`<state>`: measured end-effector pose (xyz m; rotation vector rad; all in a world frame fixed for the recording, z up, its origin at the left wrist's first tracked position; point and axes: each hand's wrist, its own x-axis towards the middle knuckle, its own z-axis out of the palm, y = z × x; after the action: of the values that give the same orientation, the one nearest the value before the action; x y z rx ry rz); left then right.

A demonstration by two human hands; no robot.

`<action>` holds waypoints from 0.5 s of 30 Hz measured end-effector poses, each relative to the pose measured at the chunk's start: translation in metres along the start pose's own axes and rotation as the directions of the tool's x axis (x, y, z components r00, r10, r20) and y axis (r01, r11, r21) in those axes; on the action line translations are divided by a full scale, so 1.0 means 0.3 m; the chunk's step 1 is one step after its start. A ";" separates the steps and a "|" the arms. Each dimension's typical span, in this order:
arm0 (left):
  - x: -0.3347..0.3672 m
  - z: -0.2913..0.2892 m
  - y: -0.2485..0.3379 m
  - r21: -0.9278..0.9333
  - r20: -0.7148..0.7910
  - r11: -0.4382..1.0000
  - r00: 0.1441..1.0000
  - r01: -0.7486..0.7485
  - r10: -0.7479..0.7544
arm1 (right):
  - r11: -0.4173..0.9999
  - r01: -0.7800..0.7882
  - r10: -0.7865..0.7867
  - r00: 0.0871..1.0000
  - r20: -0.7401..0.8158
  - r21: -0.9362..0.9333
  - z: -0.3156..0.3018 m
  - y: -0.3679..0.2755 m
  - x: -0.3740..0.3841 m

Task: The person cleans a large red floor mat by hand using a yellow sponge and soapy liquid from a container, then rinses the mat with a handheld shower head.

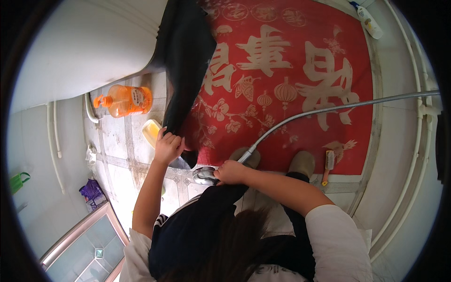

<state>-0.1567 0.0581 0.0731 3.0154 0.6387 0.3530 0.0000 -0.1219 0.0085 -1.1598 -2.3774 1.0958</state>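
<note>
A large red floor mat (263, 89) with pale lettering, lanterns and flowers lies on the tiled floor, and I stand on its near edge. Its left side is folded up, baring the black underside (188, 70). My left hand (169, 148) is closed on the near corner of that raised edge. In my right hand (231, 172) is a chrome shower head (205, 176), its face hard to make out; whether water runs from it I cannot tell. From its handle a metal hose (338, 105) curves across the mat to the right.
An orange pump bottle (128, 101) and a dish with a yellow bar (151, 132) are left of the mat. A scrub brush (328, 167) lies by my shoe (302, 162). A white bottle (369, 22) lies far right, near wall pipes (416, 145). A framed glass door (89, 244) is lower left.
</note>
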 end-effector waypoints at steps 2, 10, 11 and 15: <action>-0.010 -0.008 0.000 -0.017 0.062 1.000 0.998 0.025 -0.024 | 1.000 -0.025 0.025 1.000 0.003 -0.017 -0.026 0.004 -0.013; 0.007 -0.020 -0.010 0.000 0.026 0.999 0.999 0.035 -0.035 | 0.984 -0.089 0.086 0.996 -0.026 -0.157 -0.129 0.109 -0.047; 0.006 -0.020 -0.008 -0.006 0.027 0.999 0.999 0.039 -0.039 | 0.981 -0.104 0.100 0.994 -0.031 -0.161 -0.136 0.120 -0.048; -0.008 -0.012 -0.008 -0.008 0.042 0.999 0.999 0.034 -0.034 | 0.969 -0.163 0.138 0.981 -0.136 -0.187 -0.166 0.156 -0.040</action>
<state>-0.1605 0.0591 0.0758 2.9911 0.6821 0.2900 0.0602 -0.0874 0.0085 -1.4520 -2.3771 0.8186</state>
